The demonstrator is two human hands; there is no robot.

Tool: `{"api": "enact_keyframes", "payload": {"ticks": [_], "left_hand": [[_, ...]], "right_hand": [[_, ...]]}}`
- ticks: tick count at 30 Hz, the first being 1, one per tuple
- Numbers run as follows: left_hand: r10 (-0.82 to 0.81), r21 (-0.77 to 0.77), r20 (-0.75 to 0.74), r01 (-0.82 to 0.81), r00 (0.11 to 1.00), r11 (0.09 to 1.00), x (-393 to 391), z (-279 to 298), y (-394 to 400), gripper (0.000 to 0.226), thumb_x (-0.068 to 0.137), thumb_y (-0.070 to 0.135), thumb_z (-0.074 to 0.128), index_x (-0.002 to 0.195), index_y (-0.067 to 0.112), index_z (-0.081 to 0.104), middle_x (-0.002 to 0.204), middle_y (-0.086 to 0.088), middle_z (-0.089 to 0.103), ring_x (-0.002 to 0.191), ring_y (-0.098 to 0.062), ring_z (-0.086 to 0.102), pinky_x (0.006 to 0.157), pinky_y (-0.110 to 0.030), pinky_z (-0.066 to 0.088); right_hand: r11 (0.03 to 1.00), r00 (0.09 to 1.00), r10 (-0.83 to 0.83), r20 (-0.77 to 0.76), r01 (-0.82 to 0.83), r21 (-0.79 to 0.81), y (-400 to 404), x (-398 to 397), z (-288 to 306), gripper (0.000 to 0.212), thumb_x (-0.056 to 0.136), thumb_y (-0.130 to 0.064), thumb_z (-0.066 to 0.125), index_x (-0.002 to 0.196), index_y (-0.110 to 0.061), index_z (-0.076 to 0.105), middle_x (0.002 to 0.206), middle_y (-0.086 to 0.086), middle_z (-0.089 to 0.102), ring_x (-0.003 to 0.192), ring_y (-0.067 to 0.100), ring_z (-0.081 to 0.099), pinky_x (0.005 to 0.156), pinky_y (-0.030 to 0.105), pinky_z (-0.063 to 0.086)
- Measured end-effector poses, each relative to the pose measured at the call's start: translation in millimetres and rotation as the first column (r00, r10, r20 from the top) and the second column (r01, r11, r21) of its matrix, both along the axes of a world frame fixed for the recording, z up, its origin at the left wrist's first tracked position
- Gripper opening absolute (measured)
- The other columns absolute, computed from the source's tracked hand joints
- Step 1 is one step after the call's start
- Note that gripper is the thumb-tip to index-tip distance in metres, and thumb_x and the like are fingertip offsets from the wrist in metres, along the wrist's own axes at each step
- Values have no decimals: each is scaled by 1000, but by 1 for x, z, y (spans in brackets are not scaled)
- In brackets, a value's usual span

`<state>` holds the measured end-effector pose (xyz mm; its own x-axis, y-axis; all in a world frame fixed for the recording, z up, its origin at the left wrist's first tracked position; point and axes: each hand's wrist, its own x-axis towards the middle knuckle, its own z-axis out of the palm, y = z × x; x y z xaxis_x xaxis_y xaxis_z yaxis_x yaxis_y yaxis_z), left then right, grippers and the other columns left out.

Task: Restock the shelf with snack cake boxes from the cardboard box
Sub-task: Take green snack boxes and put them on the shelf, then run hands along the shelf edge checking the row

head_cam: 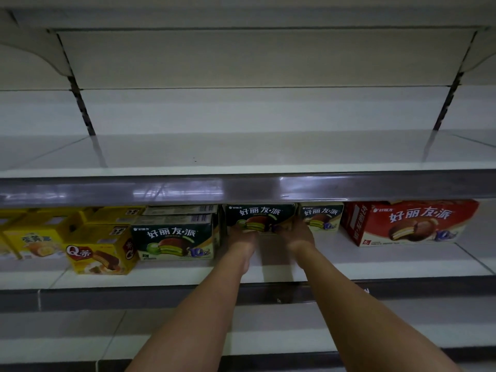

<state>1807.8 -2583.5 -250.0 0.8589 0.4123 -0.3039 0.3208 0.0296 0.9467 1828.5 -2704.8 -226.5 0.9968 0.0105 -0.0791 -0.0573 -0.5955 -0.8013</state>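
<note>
Green snack cake box (259,217) sits far back on the middle shelf (268,272), my left hand (243,237) and right hand (299,233) gripping its lower corners; I'd slide it flush between neighbouring green boxes (175,237).

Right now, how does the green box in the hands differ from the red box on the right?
The green snack cake box is dark green and sits deep under the upper shelf, with both hands on its front; the red snack cake box is red, looks wider, and stands untouched, angled. Both show a chocolate-coated cake.
</note>
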Motion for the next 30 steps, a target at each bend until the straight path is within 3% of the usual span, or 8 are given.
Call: {"api": "enact_keyframes", "payload": {"ticks": [3,7,11,15,19,21,23,30], "left_hand": [[18,107,-4,-18,1000,994,-15,7,-3,54,95,16,51,146,14,32,142,-14,44,125,-34,46,102,-39,44],[22,331,10,-24,1000,943,-44,15,-7,51,96,16,52,144,11,37,143,-13,44,125,-31,46,100,-31,41],[132,489,2,-117,991,865,-92,21,-3,47,95,14,53,140,6,43,139,-15,49,124,-31,49,96,-28,40],[350,492,-24,-294,936,820,-158,20,8,43,95,15,50,137,5,45,134,-19,50,118,-35,52,96,-37,45],[524,524,-81,-411,848,746,-249,3,19,46,96,19,51,139,5,43,138,-16,48,123,-31,49,101,-34,42],[594,518,-117,-461,796,721,-298,-11,25,45,96,20,51,138,7,42,138,-13,48,118,-29,51,94,-29,44],[675,515,-170,-519,718,682,-350,-24,32,42,96,22,52,135,8,45,133,-13,51,110,-28,54,87,-28,46],[864,573,-293,-648,410,502,-524,-61,56,47,87,15,64,130,6,50,129,-18,55,114,-33,56,93,-36,49]], "right_hand": [[986,996,85,-32,-89,-141,-11,-7,3,35,94,-23,53,127,-11,52,123,16,61,111,32,57,76,27,39],[946,976,214,-48,-219,-237,-19,-21,3,35,93,-27,51,124,-12,55,122,13,60,107,29,57,74,25,38],[862,916,400,-30,-387,-328,-19,-49,1,36,93,-32,53,123,-13,56,123,12,60,108,28,57,83,31,45],[751,811,585,33,-525,-401,-9,-90,5,44,96,-32,51,134,-10,48,137,11,50,123,27,49,96,31,42],[625,668,743,36,-674,-393,14,-142,4,53,95,-33,52,143,-12,39,145,8,43,129,25,44,102,31,38],[542,591,807,-13,-749,-381,30,-171,-3,53,94,-34,53,142,-13,41,143,8,45,128,25,46,104,32,40],[468,522,851,-50,-798,-380,46,-203,-16,54,94,-36,54,140,-11,43,141,9,47,127,27,47,103,34,41],[213,282,950,-138,-903,-373,102,-327,-46,56,94,-38,53,143,-13,40,135,8,53,117,26,56,97,33,48]]}}
